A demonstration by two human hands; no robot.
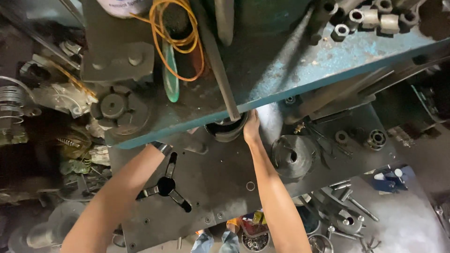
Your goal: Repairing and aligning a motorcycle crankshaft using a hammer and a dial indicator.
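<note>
Bag point(123, 6): white, rounded, top edge, on blue shelf point(300, 70).
Ring part point(227, 129): dark, round, under shelf edge.
Right hand point(251, 127): cupped against ring part.
Left hand: hidden beneath shelf, grip cannot be told.

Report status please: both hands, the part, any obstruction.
Right hand against dark round part. Left hand hidden under blue-green shelf. Shelf edge overhangs the part.

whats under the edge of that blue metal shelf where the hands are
A dark round metal cup pokes out, with the right hand on its side. The blue metal shelf covers the cup's back and the whole left hand.
</note>
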